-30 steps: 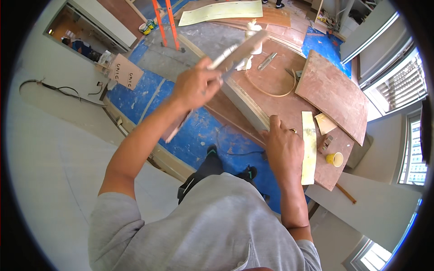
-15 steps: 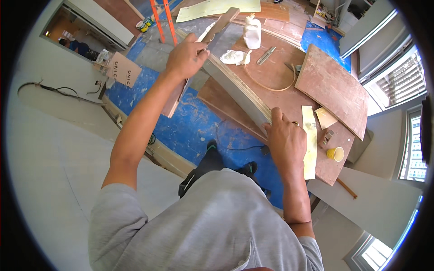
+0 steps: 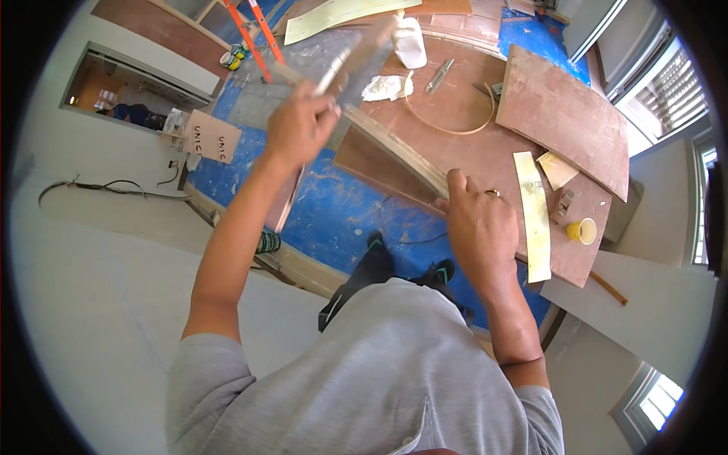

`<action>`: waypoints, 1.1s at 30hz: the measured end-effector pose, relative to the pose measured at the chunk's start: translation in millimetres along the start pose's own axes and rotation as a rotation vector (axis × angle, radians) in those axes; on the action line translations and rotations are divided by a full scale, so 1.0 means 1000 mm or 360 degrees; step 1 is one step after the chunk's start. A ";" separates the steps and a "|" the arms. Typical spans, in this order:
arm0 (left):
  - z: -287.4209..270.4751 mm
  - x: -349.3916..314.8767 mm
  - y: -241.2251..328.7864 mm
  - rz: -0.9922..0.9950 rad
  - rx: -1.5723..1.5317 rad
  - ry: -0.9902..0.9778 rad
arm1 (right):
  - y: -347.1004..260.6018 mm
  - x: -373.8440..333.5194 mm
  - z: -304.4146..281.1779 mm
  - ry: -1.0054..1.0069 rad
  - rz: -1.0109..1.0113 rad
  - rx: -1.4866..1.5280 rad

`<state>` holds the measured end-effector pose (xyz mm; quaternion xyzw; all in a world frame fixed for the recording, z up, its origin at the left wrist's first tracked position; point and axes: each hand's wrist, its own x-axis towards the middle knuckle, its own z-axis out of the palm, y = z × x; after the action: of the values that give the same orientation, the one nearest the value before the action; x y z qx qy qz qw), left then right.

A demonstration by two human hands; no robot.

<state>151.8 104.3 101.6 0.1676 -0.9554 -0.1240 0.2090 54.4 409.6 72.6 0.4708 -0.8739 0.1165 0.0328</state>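
My left hand (image 3: 297,130) is closed around the middle of a long, narrow brown board (image 3: 287,199), held slanted above the blue floor sheet; its upper end is smeared by motion. At the near side of the worktable (image 3: 379,171), my right hand (image 3: 484,227) grips the near end of a long plywood strip (image 3: 406,158). That strip's layered edge faces up, and it slants away under the left hand's board. The right fingertips are partly hidden. Just right of this hand lies a pale yellow strip (image 3: 533,227).
On the worktable are a white bottle (image 3: 410,45), white crumpled material (image 3: 385,88), a utility knife (image 3: 440,76), a curved thin strip (image 3: 455,132), a yellow cup (image 3: 582,231) and a reddish-brown panel (image 3: 565,114). An orange ladder (image 3: 260,36) and cardboard box (image 3: 214,136) stand left.
My left hand has come lower and nearer with its brown board. Less of the plywood strip's grey side shows under my right hand. The whole view has shifted slightly.
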 end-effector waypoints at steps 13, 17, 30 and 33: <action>-0.014 0.027 -0.094 -0.0132 0.0340 0.0107 | -0.009 -0.005 -0.001 -0.0011 -0.0044 -0.0028; -0.003 0.005 -0.031 -0.0008 0.0193 0.0052 | -0.004 -0.001 0.001 -0.0001 0.0004 -0.0036; -0.012 -0.037 0.019 -0.0232 0.0013 0.0002 | 0.001 0.003 -0.003 -0.0053 0.0076 0.0028; -0.009 -0.019 -0.006 -0.0092 0.0159 0.0111 | -0.001 0.003 -0.010 -0.0069 0.0045 0.0003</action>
<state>174.2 104.2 100.8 0.2097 -0.9473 -0.0762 0.2298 53.0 408.6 82.7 0.4609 -0.8808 0.1077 0.0117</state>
